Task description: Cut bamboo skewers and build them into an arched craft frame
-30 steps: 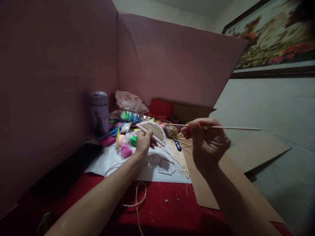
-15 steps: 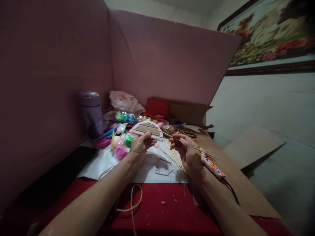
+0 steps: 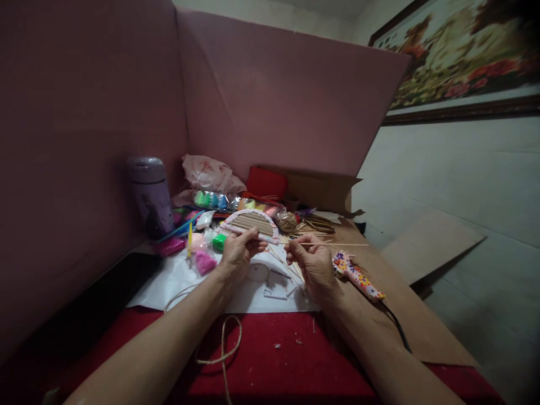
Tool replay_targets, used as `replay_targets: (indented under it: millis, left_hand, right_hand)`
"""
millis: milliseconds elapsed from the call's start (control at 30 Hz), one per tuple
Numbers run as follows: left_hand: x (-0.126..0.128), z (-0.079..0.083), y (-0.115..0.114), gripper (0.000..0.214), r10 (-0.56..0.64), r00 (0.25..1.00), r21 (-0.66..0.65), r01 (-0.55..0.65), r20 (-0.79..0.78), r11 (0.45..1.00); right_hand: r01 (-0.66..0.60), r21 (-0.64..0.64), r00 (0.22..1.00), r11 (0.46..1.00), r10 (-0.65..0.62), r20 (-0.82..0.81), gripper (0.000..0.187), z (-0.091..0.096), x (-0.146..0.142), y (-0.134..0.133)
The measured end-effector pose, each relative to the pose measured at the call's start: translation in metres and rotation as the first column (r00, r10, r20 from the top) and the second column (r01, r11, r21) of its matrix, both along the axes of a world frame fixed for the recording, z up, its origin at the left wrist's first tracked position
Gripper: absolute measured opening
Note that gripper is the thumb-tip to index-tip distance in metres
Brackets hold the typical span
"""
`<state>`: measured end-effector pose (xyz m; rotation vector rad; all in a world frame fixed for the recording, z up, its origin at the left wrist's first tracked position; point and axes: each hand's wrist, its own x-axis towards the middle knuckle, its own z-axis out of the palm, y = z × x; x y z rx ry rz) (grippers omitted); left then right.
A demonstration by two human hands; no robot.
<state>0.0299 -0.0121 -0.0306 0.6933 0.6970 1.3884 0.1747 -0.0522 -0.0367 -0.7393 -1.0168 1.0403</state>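
My left hand (image 3: 239,251) is closed on the lower edge of a half-round cardboard piece (image 3: 255,223), its curved rim wrapped in pale patterned cloth. Thumb and fingers of my right hand (image 3: 311,260) pinch a thin wooden stick (image 3: 348,244). The stick lies nearly level, and its left end is at the lower right corner of the half-round piece; whether it touches I cannot tell. Beneath the hands, more thin sticks (image 3: 287,263) and a pencil-drawn sheet of white paper (image 3: 248,298) lie on the table. A flower-patterned glue gun (image 3: 358,275) rests right of my right hand.
A purple flask (image 3: 151,197) stands at the left, near a dark flat slab (image 3: 113,292). Bags of coloured clay (image 3: 211,199), a twine ball (image 3: 287,223) and scissors (image 3: 319,225) lie behind. Cardboard (image 3: 415,320) covers the right side; a loose cord (image 3: 224,354) lies on red cloth (image 3: 304,365).
The stick in my right hand has turned from a slant to nearly level. My right hand has shifted slightly left and down, while my left keeps its hold on the half-round piece.
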Motion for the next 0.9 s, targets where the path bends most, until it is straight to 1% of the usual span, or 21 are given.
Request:
replay_targets:
  millis: [300, 367, 467, 533, 700, 900]
  left_hand:
    - [0.0002, -0.0010, -0.0001, 0.007, -0.004, 1.000, -0.023, 0.005, 0.022, 1.000]
    - [0.0007, -0.0014, -0.0004, 0.007, -0.007, 1.000, -0.017, 0.007, 0.023, 1.000]
    - [0.0016, -0.0023, -0.0009, 0.006, -0.009, 1.000, -0.007, 0.009, 0.028, 1.000]
    - [0.0021, -0.0026, -0.0012, 0.005, -0.010, 0.999, -0.004, 0.011, 0.031, 1.000]
    - [0.0023, -0.0027, -0.0018, 0.006, -0.010, 0.999, -0.005, 0.010, 0.033, 1.000]
    - [0.0025, -0.0023, -0.0028, 0.006, -0.012, 0.999, 0.011, 0.012, 0.035, 1.000]
  right_hand:
    - [0.069, -0.023, 0.998, 0.997, -0.069, 0.013, 0.024, -0.0022, -0.0019, 0.0006]
    - [0.044, -0.049, 0.999, 0.998, -0.044, -0.008, 0.023, -0.0027, -0.0026, 0.0010]
    - [-0.036, -0.104, 0.997, 0.994, 0.029, -0.074, 0.025, -0.0044, -0.0032, 0.0018]
    - [-0.066, -0.122, 0.993, 0.990, 0.052, -0.109, 0.026, -0.0062, -0.0031, 0.0029]
    - [-0.075, -0.111, 0.993, 0.991, 0.063, -0.104, 0.026, -0.0095, -0.0025, 0.0049]
    - [-0.059, -0.116, 0.993, 0.991, 0.046, -0.112, 0.027, -0.0085, -0.0031, 0.0041]
